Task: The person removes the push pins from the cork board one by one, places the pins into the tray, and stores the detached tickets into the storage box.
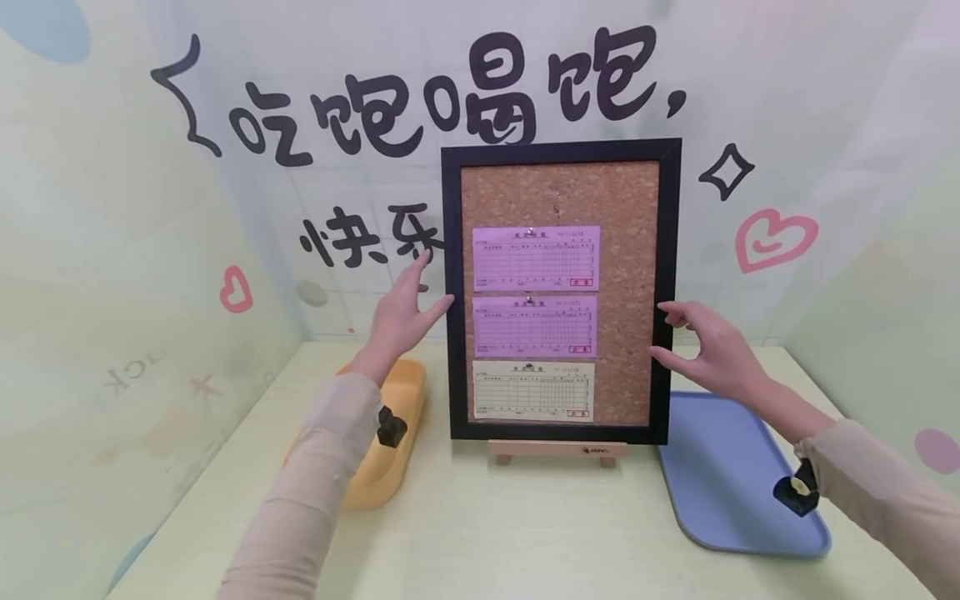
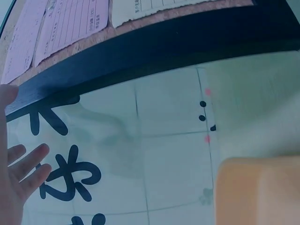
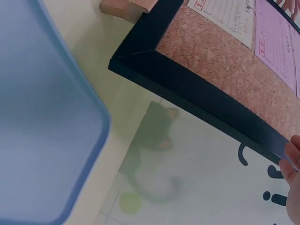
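A black-framed cork board [image 1: 630, 292] stands upright on a small wooden easel [image 1: 557, 448]. Pinned on it are two pink slips [image 1: 536, 258] and, below them, a cream slip [image 1: 534, 392]. My left hand [image 1: 402, 315] is at the board's left edge, fingers spread, with the thumb tip at the black frame [image 2: 140, 51]. On the opposite side my right hand [image 1: 712, 346] has its thumb and bent fingertips against the right edge; the right wrist view shows the fingers [image 3: 291, 154] at that frame edge. Neither hand is wrapped around the frame.
An orange tray [image 1: 408, 417] lies on the table [image 1: 525, 533] under my left forearm. A blue tray [image 1: 735, 475] sits to the right, beneath my right wrist. Behind the board rises a white backdrop [image 1: 360, 50] with black lettering and pink hearts.
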Motion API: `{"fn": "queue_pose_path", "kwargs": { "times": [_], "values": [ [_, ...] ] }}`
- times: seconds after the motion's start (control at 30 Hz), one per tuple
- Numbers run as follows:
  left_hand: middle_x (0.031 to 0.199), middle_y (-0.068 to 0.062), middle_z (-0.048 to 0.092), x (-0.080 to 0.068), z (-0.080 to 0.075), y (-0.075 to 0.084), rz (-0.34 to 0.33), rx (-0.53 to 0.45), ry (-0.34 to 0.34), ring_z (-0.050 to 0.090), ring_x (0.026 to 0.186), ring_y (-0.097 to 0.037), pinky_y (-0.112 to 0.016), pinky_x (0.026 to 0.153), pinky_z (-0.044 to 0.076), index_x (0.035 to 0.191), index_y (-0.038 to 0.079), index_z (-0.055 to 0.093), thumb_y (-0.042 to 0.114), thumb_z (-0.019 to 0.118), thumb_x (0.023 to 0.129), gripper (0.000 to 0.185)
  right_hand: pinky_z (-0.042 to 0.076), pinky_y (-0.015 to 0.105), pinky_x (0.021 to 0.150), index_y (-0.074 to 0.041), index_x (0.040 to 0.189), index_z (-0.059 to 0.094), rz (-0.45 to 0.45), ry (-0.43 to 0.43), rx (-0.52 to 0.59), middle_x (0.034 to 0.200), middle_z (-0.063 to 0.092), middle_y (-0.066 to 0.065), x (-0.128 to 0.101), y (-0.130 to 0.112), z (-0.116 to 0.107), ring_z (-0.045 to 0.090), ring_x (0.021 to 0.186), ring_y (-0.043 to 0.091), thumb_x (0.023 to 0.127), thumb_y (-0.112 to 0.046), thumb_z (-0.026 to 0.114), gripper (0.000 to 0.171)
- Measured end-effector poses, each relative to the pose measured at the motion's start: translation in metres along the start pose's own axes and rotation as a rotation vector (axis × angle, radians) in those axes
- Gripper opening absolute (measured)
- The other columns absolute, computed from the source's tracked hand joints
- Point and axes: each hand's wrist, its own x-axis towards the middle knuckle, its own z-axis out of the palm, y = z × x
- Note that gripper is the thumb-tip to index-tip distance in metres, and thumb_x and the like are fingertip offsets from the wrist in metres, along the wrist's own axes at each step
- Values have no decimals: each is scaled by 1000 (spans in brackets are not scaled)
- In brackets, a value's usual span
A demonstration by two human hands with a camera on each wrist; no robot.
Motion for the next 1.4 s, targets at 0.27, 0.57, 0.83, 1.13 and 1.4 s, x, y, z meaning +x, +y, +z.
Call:
{"fn": "queue_pose_path", "kwargs": {
  "times": [0.27, 0.57, 0.83, 1.13, 1.4],
  "values": [
    [133, -16, 43, 10, 12, 10, 50, -27, 103, 56, 99, -29, -42, 79, 47, 140, 5, 29, 33, 62, 84, 70, 45, 31, 70, 6, 111, 54, -13, 0, 22, 91, 58, 13, 7, -6, 3, 52, 84, 20, 59, -8, 81, 61],
    [137, -12, 40, 16, 16, 16, 28, -37, 109, 56, 100, -25, -41, 75, 48, 143, 10, 22, 35, 64, 82, 79, 43, 18, 76, 5, 112, 54, -43, 10, 58, 93, 59, 13, 19, -13, 7, 53, 84, 19, 59, -9, 81, 61],
    [140, -13, 35, 20, 22, 21, 0, -24, 69, 56, 98, -26, -39, 75, 49, 145, 13, 19, 37, 64, 81, 81, 49, 32, 73, 5, 111, 55, -10, 3, 68, 95, 60, 14, 29, -19, 9, 54, 83, 21, 60, -7, 81, 58],
    [137, -17, 37, 21, 27, 23, 2, 9, 102, 57, 82, -31, -41, 72, 50, 145, 15, 18, 42, 64, 80, 85, 46, 37, 65, 6, 109, 55, -44, 14, 106, 89, 59, 14, 42, -21, 16, 52, 78, 22, 62, -3, 79, 54],
    [132, -18, 41, 23, 31, 24, 6, 71, 139, 53, 64, -27, -38, 57, 48, 145, 14, 19, 40, 65, 79, 84, 49, 37, 69, 6, 108, 56, -55, 10, 131, 92, 60, 15, 55, -26, 18, 54, 81, 21, 67, -4, 77, 47]
  ]
}}
